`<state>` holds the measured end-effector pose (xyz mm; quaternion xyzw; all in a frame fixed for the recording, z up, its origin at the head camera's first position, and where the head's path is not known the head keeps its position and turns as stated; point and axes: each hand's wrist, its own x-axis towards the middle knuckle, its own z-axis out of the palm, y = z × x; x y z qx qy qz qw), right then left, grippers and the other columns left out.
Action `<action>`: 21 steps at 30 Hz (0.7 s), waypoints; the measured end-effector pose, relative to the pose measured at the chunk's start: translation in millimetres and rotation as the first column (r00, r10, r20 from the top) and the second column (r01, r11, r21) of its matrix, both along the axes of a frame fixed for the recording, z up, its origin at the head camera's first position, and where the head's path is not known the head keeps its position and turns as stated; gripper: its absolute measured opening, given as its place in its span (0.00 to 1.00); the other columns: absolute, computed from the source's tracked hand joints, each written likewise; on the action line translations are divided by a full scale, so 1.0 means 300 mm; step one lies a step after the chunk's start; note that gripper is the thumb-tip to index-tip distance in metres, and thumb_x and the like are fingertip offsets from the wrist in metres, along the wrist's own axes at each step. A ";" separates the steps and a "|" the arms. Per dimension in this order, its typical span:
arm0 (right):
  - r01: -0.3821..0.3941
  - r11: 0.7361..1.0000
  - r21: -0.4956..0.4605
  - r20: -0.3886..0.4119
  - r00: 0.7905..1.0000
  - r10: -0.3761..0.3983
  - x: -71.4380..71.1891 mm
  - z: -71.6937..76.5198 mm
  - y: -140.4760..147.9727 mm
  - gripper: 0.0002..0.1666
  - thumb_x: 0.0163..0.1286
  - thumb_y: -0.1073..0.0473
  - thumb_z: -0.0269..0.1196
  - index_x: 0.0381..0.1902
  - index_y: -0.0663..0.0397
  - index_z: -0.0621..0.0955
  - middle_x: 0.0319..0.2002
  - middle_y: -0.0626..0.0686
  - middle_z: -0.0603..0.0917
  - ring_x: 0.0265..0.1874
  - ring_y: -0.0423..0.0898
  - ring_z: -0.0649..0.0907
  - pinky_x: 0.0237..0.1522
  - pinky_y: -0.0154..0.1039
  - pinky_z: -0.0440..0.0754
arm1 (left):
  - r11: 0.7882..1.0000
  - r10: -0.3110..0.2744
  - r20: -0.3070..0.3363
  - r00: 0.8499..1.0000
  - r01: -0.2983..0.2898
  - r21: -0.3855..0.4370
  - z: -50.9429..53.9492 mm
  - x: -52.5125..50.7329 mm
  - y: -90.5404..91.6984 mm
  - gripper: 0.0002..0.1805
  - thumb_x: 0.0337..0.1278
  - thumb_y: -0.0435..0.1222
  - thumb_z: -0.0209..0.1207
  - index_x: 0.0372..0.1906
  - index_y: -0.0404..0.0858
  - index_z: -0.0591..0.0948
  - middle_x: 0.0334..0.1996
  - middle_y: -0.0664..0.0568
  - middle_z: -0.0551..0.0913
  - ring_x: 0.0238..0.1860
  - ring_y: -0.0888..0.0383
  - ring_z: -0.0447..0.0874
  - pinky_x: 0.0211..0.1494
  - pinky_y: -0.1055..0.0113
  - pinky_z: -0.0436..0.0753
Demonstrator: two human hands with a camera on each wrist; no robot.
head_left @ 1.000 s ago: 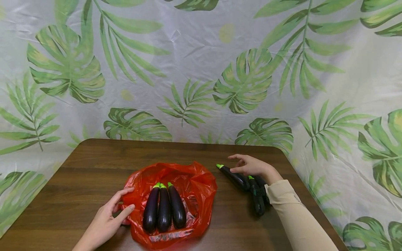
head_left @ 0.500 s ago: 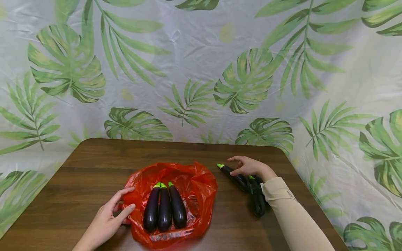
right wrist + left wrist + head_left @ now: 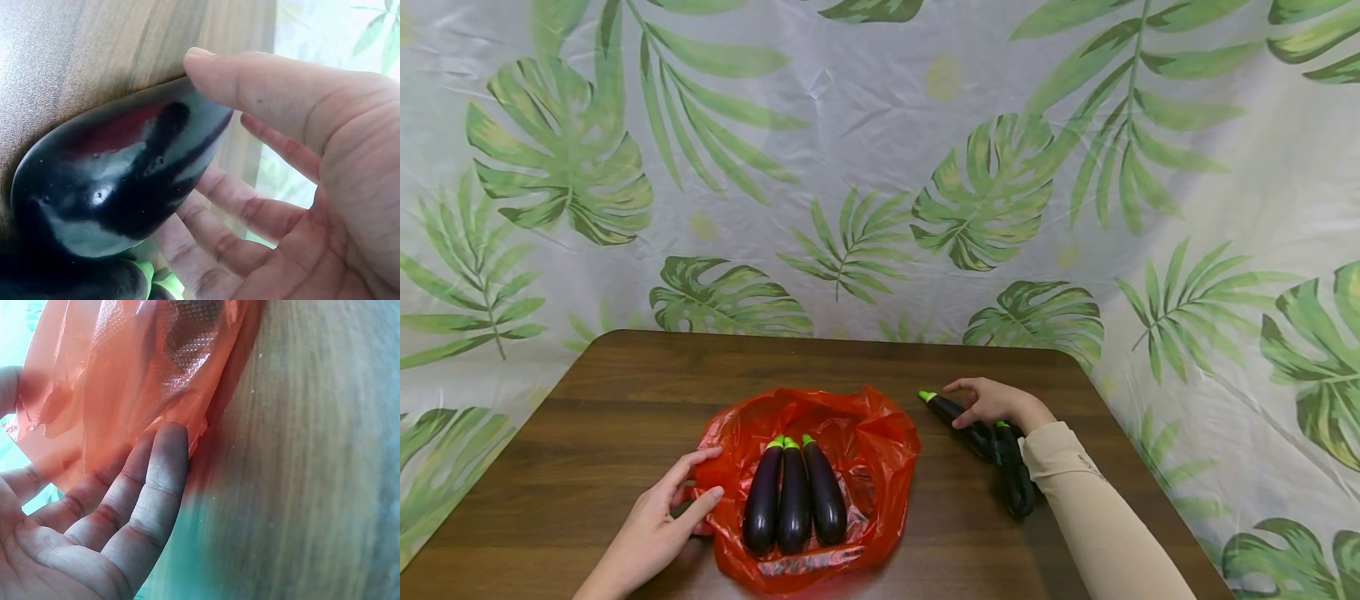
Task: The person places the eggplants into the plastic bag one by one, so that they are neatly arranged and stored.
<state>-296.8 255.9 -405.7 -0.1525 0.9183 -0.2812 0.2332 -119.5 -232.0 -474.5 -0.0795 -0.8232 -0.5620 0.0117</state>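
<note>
In the head view, three dark purple eggplants with green tops lie side by side in an opened red plastic bag. My left hand is at the bag's left side, thumb and fingers spread apart; in the left wrist view its fairly straight fingers rest against the red plastic. On the right, my right hand grips an eggplant lying slanted on the table. The right wrist view shows thumb and fingers on opposite sides of that eggplant.
More eggplants lie beside the gripped one, partly hidden by the right hand and sleeve. The brown wooden table has rounded far corners. A leaf-patterned cloth hangs behind it.
My right hand has lowered slightly over the slanted eggplant, and its thumb has come down against it. The right forearm has shifted a little left. My left hand and the bag stay put.
</note>
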 end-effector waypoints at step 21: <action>0.030 0.998 0.054 0.015 0.999 -0.031 0.010 -0.015 -0.005 0.38 0.68 0.63 0.73 0.73 0.61 0.75 0.53 0.66 0.85 0.47 0.52 0.84 0.47 0.41 0.84 | 1.000 -0.010 -0.009 1.000 0.010 0.006 -0.001 0.001 -0.003 0.27 0.78 0.37 0.63 0.75 0.43 0.72 0.49 0.39 0.87 0.37 0.66 0.89 0.34 0.62 0.93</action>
